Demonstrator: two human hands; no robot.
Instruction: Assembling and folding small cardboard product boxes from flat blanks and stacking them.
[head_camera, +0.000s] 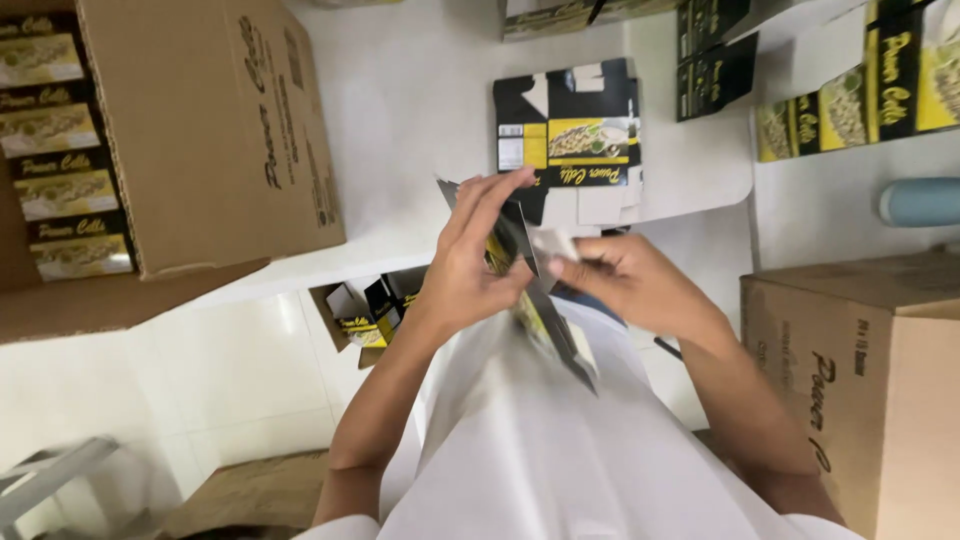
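White desk (420, 110), smooth-topped. Flat black-and-yellow carton blank (568, 140) lying near its middle. Left of the blank, large open brown cardboard box (215, 130) packed with a row of small yellow-and-black packs. Beyond and right of the blank, further folded black cartons (715, 75) and yellow-and-black packs (860, 100). Far right of the blank, pale blue cylinder (920, 201) on its side.
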